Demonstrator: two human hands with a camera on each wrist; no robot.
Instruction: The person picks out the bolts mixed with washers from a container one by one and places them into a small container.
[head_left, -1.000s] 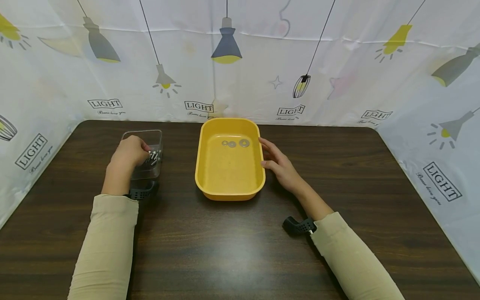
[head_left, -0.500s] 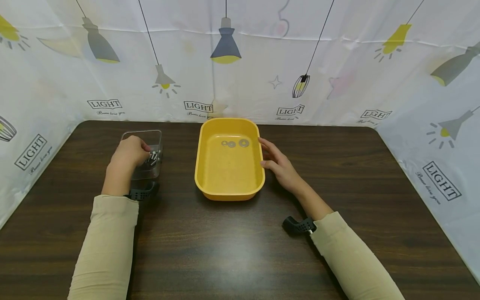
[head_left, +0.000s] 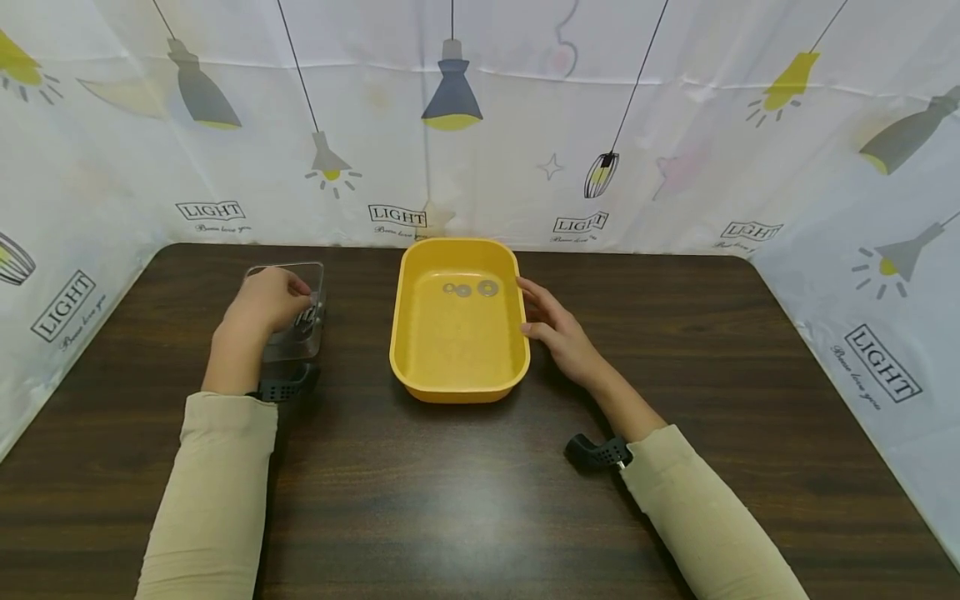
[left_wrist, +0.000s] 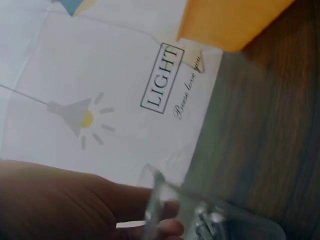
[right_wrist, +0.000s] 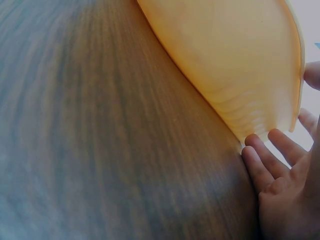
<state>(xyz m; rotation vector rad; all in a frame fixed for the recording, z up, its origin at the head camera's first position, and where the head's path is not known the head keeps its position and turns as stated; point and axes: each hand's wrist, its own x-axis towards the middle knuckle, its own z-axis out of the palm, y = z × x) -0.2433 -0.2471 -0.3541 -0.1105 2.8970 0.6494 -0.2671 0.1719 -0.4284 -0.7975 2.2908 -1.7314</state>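
Observation:
At the left, my left hand (head_left: 262, 302) reaches into a clear plastic box (head_left: 288, 350), thumb and fingertips close together over several small shiny metal pieces (head_left: 305, 321). Through the box wall in the left wrist view, two fingertips (left_wrist: 169, 227) show beside the metal pieces (left_wrist: 210, 222); I cannot tell whether something is between them. In the middle stands a yellow tray (head_left: 459, 385) with three flat washers (head_left: 487, 288) in a row near its far end. My right hand (head_left: 561, 333) rests against the tray's right side, fingers spread along its outer wall (right_wrist: 215, 85).
Both box and tray stand on a dark wood table (head_left: 465, 500). A white printed cloth (head_left: 510, 125) hangs behind the table's far edge and along its sides. Each wrist wears a black camera mount, seen as the left mount (head_left: 288, 383) and the right mount (head_left: 597, 452).
My left hand has lifted slightly and its fingertips have shifted a little to the right over the metal pieces. The right hand, tray and washers stay in place.

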